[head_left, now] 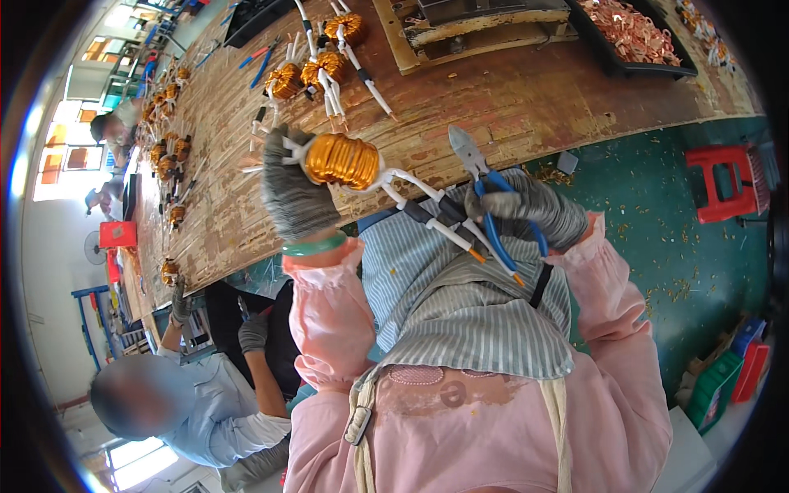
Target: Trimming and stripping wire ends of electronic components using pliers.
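1. Left hand (297, 197), gloved, grasps the coil (341, 160) at upper centre; its fingers are partly hidden.
2. Right hand (538, 212), gloved, is closed around the pliers (468, 151), right of centre.
3. The leads (417, 212) slant down near the right hand; I cannot tell whether they touch it.

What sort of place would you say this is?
Probably an electrical assembly workshop: a worn wooden bench, wire-wound coils grouped on it, and a black tray of copper-coloured pieces.
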Demonstrator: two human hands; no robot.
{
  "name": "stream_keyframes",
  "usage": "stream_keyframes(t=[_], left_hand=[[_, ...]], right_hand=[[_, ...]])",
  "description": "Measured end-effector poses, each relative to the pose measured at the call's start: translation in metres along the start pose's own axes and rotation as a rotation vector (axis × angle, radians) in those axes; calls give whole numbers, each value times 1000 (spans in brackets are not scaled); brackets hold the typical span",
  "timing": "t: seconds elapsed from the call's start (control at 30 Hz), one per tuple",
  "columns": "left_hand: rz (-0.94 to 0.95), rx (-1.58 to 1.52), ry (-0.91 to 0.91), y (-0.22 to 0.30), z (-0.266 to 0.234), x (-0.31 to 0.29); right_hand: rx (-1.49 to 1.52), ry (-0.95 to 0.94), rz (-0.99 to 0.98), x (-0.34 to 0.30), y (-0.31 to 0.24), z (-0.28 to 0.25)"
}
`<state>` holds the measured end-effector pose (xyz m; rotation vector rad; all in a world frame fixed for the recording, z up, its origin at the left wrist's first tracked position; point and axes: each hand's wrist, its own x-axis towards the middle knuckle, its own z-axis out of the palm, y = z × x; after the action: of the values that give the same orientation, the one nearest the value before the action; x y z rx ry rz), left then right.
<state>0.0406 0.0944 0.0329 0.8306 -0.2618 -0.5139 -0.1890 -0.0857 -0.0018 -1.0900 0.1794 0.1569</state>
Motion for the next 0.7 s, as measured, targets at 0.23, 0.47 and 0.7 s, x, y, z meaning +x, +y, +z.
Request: stream_keyframes(t=[0.23,0.47,0.7], left_hand=[[-127,177,300,-22,-55,-15],[-69,510,118,-16,-70,-30],[795,1470,-55,-17,-23,-38]], right_hand=[[419,32,2,11,-32,-29],[468,-56,-59,27,-48,-64],[168,159,-292,9,-62,-105]])
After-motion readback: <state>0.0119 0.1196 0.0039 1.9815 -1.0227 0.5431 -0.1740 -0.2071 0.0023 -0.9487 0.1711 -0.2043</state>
